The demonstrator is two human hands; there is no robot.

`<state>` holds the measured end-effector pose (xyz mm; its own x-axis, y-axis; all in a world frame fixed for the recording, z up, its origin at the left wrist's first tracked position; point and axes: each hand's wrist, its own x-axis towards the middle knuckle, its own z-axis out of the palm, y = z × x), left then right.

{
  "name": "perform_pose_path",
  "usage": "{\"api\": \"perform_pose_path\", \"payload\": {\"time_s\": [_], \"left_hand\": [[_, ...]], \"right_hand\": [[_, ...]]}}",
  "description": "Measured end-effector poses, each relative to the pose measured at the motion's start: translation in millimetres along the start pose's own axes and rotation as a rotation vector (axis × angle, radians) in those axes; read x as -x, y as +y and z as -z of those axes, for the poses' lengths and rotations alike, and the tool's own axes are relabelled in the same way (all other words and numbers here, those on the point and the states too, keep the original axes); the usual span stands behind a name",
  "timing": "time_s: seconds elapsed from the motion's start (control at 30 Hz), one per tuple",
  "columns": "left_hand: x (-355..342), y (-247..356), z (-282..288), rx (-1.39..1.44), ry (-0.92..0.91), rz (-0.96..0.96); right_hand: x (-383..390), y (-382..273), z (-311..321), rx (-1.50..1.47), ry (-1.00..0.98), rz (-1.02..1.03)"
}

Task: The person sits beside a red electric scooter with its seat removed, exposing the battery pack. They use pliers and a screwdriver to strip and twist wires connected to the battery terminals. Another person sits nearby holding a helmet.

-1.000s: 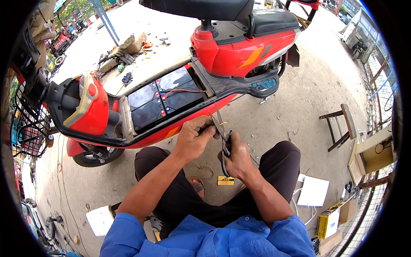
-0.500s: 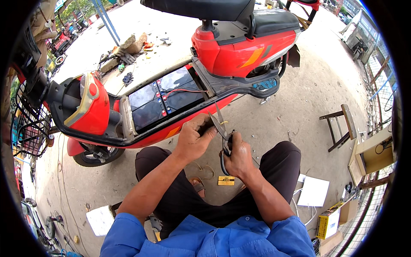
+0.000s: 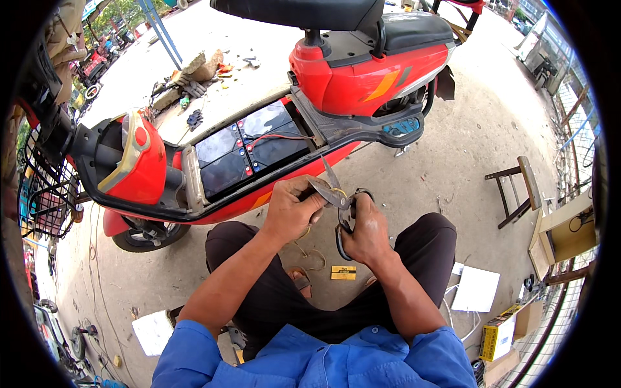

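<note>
My right hand (image 3: 370,231) grips a pair of scissors (image 3: 341,202) by its dark handles, in front of the scooter's side. The blades stand apart and point up and to the left. A thin yellow wire (image 3: 339,191) shows between the blades, close to their pivot. My left hand (image 3: 290,208) is closed, thumb against fingers, on the wire just left of the scissors. A loose length of wire (image 3: 318,252) hangs below, between my knees. Ahead is a red electric scooter (image 3: 362,77) with dark batteries (image 3: 268,139) in its open floor compartment, joined by cables.
On the ground between my feet lies a small yellow packet (image 3: 343,273). A wooden stool (image 3: 527,184) stands at the right, near a white sheet (image 3: 475,290) and a yellow box (image 3: 498,336). Gloves and stones (image 3: 206,68) lie beyond the scooter.
The scissors' blades have opened wider and tilted left, with the yellow wire now between them near the pivot. My right hand has shifted slightly right; the left stays nearly in place.
</note>
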<state>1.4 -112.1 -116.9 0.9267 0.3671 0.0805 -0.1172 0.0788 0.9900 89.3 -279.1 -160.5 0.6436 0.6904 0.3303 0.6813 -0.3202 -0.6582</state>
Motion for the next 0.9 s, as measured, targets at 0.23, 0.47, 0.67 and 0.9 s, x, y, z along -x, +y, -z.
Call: {"api": "perform_pose_path", "payload": {"time_s": [0.23, 0.47, 0.67, 0.9], "left_hand": [[-0.8, -0.9, 2.6, 0.067, -0.021, 0.041], [-2.4, -4.7, 6.2, 0.053, -0.024, 0.0], [-3.4, -9.5, 10.5, 0.033, 0.017, 0.076], [-8.1, -20.5, 10.5, 0.056, 0.037, -0.001]], "right_hand": [[0.3, -0.7, 1.4, 0.002, -0.064, -0.031], [0.4, -4.3, 2.7, -0.024, -0.084, -0.039], [-2.0, -7.8, 12.0, -0.258, -0.267, -0.12], [0.9, 7.1, 5.2, -0.754, -0.486, -0.179]]}}
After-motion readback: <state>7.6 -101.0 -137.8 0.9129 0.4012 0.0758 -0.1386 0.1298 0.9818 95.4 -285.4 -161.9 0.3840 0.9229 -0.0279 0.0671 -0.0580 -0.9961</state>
